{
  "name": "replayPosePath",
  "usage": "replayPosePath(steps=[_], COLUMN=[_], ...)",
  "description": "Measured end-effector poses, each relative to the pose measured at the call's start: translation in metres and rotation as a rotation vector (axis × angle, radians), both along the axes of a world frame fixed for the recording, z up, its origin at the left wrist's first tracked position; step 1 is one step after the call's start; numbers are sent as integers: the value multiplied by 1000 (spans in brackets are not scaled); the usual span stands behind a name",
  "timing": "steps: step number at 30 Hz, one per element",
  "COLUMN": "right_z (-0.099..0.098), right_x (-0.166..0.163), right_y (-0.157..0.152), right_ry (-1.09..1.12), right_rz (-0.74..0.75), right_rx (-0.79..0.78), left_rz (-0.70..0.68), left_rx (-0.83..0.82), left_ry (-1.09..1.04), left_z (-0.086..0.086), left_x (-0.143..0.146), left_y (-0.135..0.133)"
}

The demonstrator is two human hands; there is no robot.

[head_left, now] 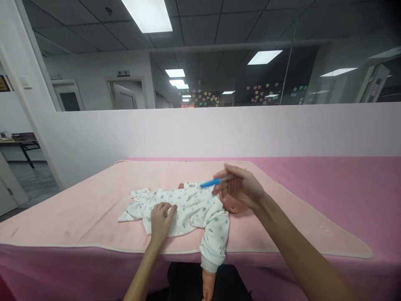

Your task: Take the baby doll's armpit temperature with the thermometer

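A baby doll in a white patterned sleepsuit (pixel 188 209) lies on its back on a peach blanket (pixel 94 179), its head (pixel 233 205) to the right. One doll arm (pixel 214 242) hangs over the front edge of the table. My left hand (pixel 163 213) rests on the lower part of the sleepsuit, thumb apart from the fingers. Above the doll's head and chest, my right hand (pixel 239 184) grips a slim blue-ended stick (pixel 210 183), its blue end pointing left. Motion blurs this stick, and its exact kind is unclear. My right hand partly covers the doll's face.
Pink cloth (pixel 344 188) covers the table under the blanket and drapes over the front edge. A low white wall (pixel 219 131) with glass above stands along the back. Black cloth (pixel 181 280) shows below the front edge. A desk (pixel 21 143) stands far left.
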State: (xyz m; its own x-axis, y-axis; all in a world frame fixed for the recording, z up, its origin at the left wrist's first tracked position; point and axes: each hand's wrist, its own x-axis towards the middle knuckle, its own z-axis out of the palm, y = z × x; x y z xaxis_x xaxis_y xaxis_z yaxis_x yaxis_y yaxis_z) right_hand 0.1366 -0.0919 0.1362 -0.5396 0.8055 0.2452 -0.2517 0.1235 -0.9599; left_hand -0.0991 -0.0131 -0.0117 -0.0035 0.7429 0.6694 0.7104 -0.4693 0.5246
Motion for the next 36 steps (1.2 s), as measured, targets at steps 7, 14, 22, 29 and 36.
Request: replayPosePath(steps=[7, 14, 22, 29, 36], right_z=[8, 15, 21, 29, 53], right_x=[11, 34, 49, 70, 53], right_y=[-2, -10, -18, -19, -23], right_ry=[-104, -111, -159, -118, -100], right_rz=[-177, -39, 6, -199, -147], right_rx=[71, 18, -5, 11, 93], left_rz=[-12, 1, -1, 2, 15], left_rx=[0, 15, 4, 1, 7], left_ry=[5, 25, 14, 16, 14], left_z=[0, 0, 0, -2, -2], left_x=[0, -1, 0, 0, 0], left_y=[0, 3, 1, 2, 1])
